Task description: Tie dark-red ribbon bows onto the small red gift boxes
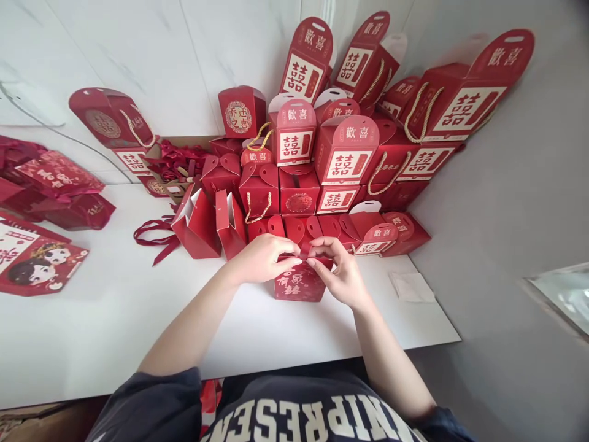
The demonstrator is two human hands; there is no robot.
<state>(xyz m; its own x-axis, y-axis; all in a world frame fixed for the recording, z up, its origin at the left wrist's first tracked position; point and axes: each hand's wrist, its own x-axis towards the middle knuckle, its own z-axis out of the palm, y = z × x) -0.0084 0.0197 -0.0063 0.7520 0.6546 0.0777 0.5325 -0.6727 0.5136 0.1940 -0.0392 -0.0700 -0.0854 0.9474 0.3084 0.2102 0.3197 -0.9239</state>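
Observation:
A red gift box (300, 288) with white characters stands on the white table in front of me. Over its top edge, a red ribbon (305, 248) runs between my two hands. My left hand (269, 256) pinches the ribbon's left side between thumb and fingers. From the right, my right hand (335, 267) pinches the other side, its thumb and forefinger close to the middle. Both hands rest at the top of the box and hide much of it. How the ribbon is looped or knotted there cannot be made out.
Stacked red boxes (294, 147) fill the back against the wall. Two open red bags (197, 224) and a loose ribbon (159, 236) lie left of my hands. A carton (172, 184) holds more ribbon. Printed boxes (41, 261) sit far left; a white tissue (411, 286) lies right.

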